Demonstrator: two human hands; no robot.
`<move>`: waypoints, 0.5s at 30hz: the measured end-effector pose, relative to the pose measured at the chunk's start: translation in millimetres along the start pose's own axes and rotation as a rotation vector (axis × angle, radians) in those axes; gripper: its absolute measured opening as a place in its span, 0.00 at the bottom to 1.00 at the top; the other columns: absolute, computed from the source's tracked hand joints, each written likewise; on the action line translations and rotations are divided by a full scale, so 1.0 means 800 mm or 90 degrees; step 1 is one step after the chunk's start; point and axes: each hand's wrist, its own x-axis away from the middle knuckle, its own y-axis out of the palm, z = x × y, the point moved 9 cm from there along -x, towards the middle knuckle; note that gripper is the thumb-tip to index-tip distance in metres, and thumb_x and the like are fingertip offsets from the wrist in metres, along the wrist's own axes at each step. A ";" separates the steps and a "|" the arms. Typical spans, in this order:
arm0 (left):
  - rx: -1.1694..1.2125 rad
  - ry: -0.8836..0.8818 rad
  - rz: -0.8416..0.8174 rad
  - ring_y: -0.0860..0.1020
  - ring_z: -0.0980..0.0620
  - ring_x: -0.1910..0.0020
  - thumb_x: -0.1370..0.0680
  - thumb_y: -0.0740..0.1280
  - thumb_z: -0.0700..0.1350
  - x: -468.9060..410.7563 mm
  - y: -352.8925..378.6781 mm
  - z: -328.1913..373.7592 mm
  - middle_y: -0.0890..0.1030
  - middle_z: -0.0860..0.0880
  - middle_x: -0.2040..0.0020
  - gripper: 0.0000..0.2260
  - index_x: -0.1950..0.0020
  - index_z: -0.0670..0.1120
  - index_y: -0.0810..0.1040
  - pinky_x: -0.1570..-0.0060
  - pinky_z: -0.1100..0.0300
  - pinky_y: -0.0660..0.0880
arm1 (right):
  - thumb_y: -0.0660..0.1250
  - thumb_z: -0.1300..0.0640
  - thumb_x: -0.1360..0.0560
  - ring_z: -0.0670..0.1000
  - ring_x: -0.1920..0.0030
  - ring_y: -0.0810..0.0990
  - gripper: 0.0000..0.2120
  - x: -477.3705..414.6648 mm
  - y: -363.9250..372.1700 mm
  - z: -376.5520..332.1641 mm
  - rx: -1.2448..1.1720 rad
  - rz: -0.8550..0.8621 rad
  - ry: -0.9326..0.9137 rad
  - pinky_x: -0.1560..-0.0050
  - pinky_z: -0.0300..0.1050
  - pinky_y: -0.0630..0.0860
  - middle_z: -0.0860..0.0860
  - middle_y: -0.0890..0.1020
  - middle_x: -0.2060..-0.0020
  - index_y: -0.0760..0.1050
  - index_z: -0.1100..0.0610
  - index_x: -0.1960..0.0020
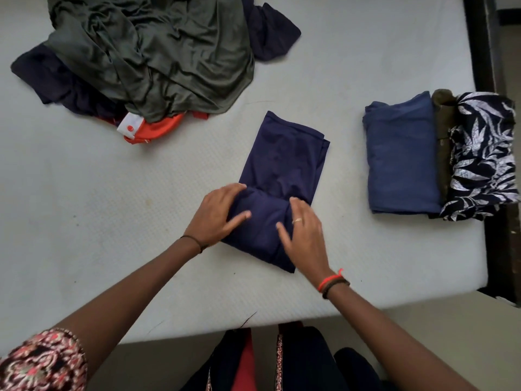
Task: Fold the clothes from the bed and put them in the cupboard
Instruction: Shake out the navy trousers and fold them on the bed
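On the pale grey mattress, a dark navy, slippery-looking folded garment lies at centre. The left hand and right hand, both spread flat, press its near fold. Released carelessly, the smooth fabric may spring open, undoing the fold. 3 folded pieces wait at 3 o'clock.

Mattress; clothes on top

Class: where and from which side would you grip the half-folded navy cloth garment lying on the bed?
Probably the navy cloth garment at its far, single-layer end, reaching over from the near side: that end lies flat and free, while both hands cover the thick folded near end.
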 end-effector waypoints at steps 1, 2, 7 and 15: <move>-0.105 0.116 -0.039 0.64 0.53 0.28 0.23 0.62 0.60 0.016 0.009 0.017 0.65 0.49 0.27 0.30 0.26 0.47 0.62 0.29 0.51 0.60 | 0.64 0.46 0.26 0.57 0.28 0.64 0.35 0.018 0.012 -0.014 0.050 -0.035 -0.054 0.30 0.54 0.61 0.60 0.68 0.30 0.61 0.64 0.27; -0.200 0.211 -0.086 0.58 0.52 0.25 0.24 0.60 0.61 0.035 0.024 0.025 0.59 0.48 0.24 0.33 0.24 0.46 0.58 0.27 0.48 0.55 | 0.66 0.44 0.29 0.57 0.26 0.59 0.40 0.034 0.026 -0.025 0.095 -0.079 -0.096 0.28 0.56 0.57 0.60 0.63 0.27 0.58 0.65 0.25; -0.405 0.303 -0.138 0.53 0.49 0.23 0.26 0.56 0.46 0.072 0.080 0.015 0.52 0.46 0.22 0.33 0.22 0.45 0.50 0.27 0.45 0.53 | 0.71 0.51 0.35 0.58 0.24 0.55 0.45 0.068 0.077 -0.031 0.202 -0.184 -0.127 0.28 0.60 0.56 0.62 0.58 0.25 0.56 0.67 0.25; -0.438 0.310 -0.147 0.47 0.48 0.24 0.23 0.48 0.40 0.048 0.078 0.007 0.44 0.44 0.23 0.27 0.23 0.39 0.49 0.26 0.46 0.50 | 0.53 0.65 0.27 0.62 0.26 0.59 0.29 0.051 0.080 -0.018 0.235 -0.188 -0.101 0.29 0.60 0.55 0.65 0.61 0.27 0.56 0.68 0.26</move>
